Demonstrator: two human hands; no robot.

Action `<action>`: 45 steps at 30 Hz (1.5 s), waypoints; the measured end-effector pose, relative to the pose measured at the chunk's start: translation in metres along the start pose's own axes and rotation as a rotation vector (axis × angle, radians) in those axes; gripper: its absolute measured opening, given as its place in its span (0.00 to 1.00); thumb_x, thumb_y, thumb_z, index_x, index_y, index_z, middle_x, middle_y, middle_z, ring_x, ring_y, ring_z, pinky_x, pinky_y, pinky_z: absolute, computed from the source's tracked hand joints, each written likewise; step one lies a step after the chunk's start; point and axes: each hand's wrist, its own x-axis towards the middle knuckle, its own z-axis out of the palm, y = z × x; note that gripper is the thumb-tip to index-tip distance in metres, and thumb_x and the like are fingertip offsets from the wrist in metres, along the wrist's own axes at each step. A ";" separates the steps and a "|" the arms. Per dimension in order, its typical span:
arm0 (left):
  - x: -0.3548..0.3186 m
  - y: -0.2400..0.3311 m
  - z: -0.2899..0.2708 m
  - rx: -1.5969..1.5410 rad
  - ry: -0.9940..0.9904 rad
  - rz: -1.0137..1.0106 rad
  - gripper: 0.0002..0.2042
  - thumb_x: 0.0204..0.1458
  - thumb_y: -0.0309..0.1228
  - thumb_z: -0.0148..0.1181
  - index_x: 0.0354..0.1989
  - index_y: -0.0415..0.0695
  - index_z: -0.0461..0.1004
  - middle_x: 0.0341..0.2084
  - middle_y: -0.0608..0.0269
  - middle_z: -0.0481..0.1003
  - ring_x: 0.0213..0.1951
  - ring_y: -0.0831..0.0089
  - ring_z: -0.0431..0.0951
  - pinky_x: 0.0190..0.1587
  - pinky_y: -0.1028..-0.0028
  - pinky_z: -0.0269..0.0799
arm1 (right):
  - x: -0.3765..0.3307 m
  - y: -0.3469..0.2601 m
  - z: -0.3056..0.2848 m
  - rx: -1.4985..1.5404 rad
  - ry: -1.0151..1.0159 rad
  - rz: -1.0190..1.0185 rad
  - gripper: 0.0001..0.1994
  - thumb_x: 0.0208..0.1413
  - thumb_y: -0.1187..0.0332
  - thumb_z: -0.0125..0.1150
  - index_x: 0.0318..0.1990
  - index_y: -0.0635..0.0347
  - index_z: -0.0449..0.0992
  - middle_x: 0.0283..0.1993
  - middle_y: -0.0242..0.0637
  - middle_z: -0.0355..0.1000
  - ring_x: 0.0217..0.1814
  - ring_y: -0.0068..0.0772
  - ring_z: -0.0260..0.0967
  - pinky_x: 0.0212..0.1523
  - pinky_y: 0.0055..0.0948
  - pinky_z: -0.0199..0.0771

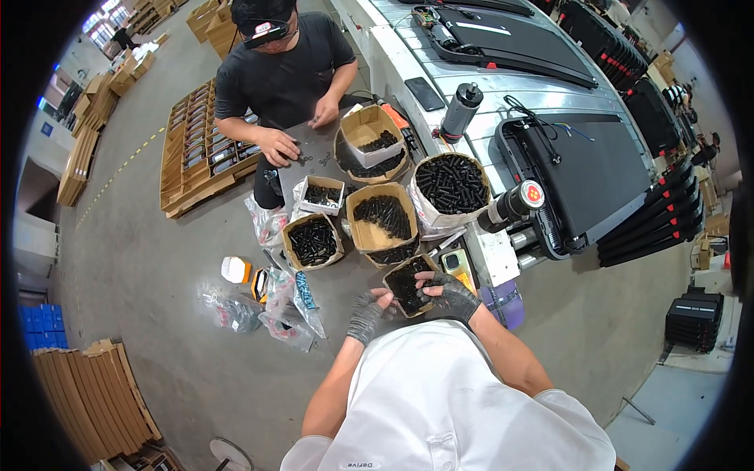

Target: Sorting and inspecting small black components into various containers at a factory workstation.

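A small open cardboard box (401, 287) of small black parts sits close in front of me. My left hand (367, 315), in a grey fingerless glove, is at its left edge with thumb and fingertips pinched together. Whatever is between them is too small to name. My right hand (451, 293), gloved the same way, reaches over the box's right side. Its fingers are curled in above the parts, and what they hold, if anything, cannot be made out.
Cartons of black screws or bolts (452, 183) surround the grey table (345, 292). Across it a person (284, 74) handles small rings. A phone (453, 261) lies right of the box. Plastic bags (288, 312) lie at left. A bench with black treadmill-like units (581, 177) stands at right.
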 end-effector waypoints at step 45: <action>0.006 0.008 0.008 -0.005 -0.033 -0.019 0.15 0.52 0.33 0.61 0.45 0.37 0.74 0.32 0.61 0.78 0.33 0.76 0.76 0.35 0.78 0.71 | 0.010 0.013 -0.001 0.234 -0.029 -0.001 0.17 0.56 0.68 0.54 0.52 0.68 0.70 0.42 0.36 0.71 0.44 0.28 0.68 0.45 0.24 0.69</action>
